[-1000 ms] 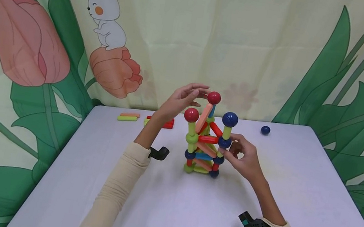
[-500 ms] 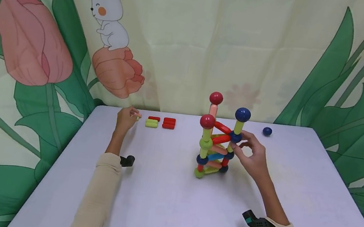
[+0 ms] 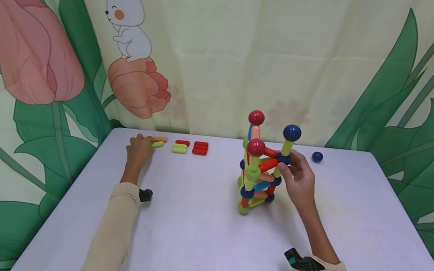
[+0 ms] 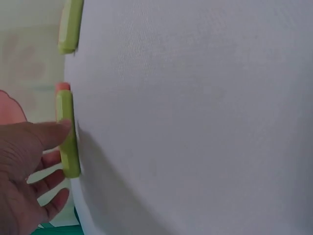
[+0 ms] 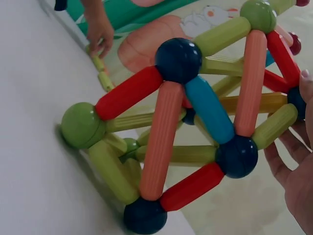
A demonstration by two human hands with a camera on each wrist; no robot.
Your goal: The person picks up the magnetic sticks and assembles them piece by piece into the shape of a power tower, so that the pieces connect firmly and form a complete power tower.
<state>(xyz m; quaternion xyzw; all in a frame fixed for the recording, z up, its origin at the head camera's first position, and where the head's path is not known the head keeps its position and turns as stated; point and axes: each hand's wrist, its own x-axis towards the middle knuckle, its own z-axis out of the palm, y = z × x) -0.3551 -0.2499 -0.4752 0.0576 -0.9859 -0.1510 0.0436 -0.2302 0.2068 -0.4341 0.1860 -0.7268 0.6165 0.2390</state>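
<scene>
At the table's far left edge, my left hand (image 3: 139,148) pinches a light green rod (image 4: 68,139), its thumb lying on the near side. Right behind that rod is a coral rod (image 3: 160,138). My right hand (image 3: 299,179) grips the right side of a tower of colored rods and balls, near a dark blue ball (image 3: 283,158). The tower stands upright on the table, with red balls (image 3: 256,147) and a larger blue ball (image 3: 292,133) on top. In the right wrist view its coral rod (image 5: 162,142) and red, blue and green rods join at balls.
Two green rods (image 3: 179,148), a red rod (image 3: 182,142) and a pair of red rods (image 3: 200,148) lie along the back of the white table (image 3: 185,225). A loose blue ball (image 3: 317,156) rests at back right. Behind hangs a printed curtain (image 3: 222,51).
My left hand has gone from the tower's top to the rods at far left and taken hold of the green one. The tower has turned and shifted right under my right hand.
</scene>
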